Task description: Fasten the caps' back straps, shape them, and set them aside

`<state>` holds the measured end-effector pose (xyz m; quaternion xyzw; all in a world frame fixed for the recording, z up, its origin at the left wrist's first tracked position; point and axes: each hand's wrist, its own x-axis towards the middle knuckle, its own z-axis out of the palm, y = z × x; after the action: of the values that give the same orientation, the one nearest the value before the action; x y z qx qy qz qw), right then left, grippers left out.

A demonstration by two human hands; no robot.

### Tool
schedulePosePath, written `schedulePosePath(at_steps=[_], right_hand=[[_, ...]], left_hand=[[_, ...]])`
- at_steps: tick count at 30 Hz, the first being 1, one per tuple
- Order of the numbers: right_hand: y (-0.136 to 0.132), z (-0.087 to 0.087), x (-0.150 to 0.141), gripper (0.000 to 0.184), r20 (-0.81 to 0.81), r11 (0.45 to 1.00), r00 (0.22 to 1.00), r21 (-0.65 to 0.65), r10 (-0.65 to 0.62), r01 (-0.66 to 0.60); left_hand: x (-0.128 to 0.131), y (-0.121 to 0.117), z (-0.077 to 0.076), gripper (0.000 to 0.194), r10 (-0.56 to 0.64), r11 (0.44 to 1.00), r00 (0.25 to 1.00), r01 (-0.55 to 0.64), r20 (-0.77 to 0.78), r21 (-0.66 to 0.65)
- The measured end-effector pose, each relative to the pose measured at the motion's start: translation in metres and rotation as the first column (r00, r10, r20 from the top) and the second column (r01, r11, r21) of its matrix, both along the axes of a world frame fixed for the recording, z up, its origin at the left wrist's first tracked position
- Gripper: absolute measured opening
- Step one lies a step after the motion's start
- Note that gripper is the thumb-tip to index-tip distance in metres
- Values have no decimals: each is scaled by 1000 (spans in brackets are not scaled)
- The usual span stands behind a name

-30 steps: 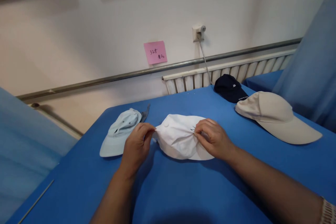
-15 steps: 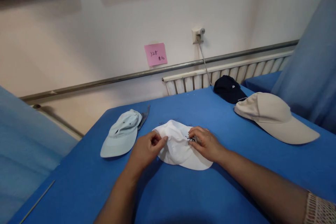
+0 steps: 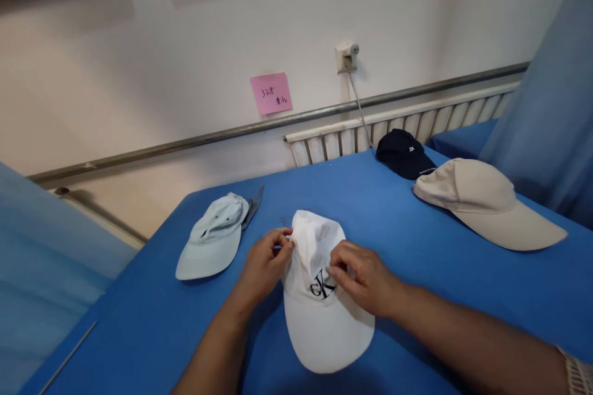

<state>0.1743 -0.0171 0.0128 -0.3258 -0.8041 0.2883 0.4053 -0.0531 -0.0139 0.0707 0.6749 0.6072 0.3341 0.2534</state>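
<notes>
A white baseball cap (image 3: 328,336) with black letters on its front lies on the blue-covered table, its brim toward me. My left hand (image 3: 266,259) pinches the cap's left side between thumb and fingers. On the right side of the crown, my right hand (image 3: 364,274) is closed, thumb and fingertips together on the fabric beside the letters. Left of my hands rests a pale blue cap (image 3: 213,234) with a dark strap at its back.
To the right lie a beige cap (image 3: 486,197) with a long brim and a navy cap (image 3: 403,153), close together. Behind the table (image 3: 152,315) are a radiator (image 3: 324,147), a metal rail (image 3: 208,136) and a plugged-in cord. Blue curtains (image 3: 41,284) hang on both sides.
The white cap has turned so its brim points toward me and its lettering shows. My right hand has moved slightly down and right with it; my left hand stays on the cap's left side.
</notes>
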Motion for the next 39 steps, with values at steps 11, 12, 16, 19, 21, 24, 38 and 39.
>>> schedulePosePath(at_steps=[11,12,16,19,21,24,38,39], right_hand=[[20,-10,-11,7,-22,960,965,-106,-263,259],[20,-10,-12,3,-19,959,964,-106,-266,263],[22,-13,-13,8,7,956,960,-86,-280,280],[24,-13,-10,10,20,954,955,-56,-295,296],[25,-10,-6,9,18,939,940,-39,-341,342],[26,-3,2,7,5,912,912,-18,-409,409],[43,-23,16,5,-137,941,949,-228,-285,250],[43,-26,15,5,-149,941,952,-252,-269,226]], left_hand=[[44,-8,-20,30,-22,973,850,138,527,-182],[47,-9,-22,31,-25,969,833,157,553,-192],[50,-8,-29,31,-27,970,811,164,584,-182],[45,-5,-29,27,-44,988,851,114,523,-101],[39,-3,-26,25,-53,997,888,76,457,-33],[28,-1,-20,23,-37,998,956,18,293,66],[8,12,-41,31,-140,972,958,181,252,-148],[9,12,-43,31,-187,957,956,229,224,-177]])
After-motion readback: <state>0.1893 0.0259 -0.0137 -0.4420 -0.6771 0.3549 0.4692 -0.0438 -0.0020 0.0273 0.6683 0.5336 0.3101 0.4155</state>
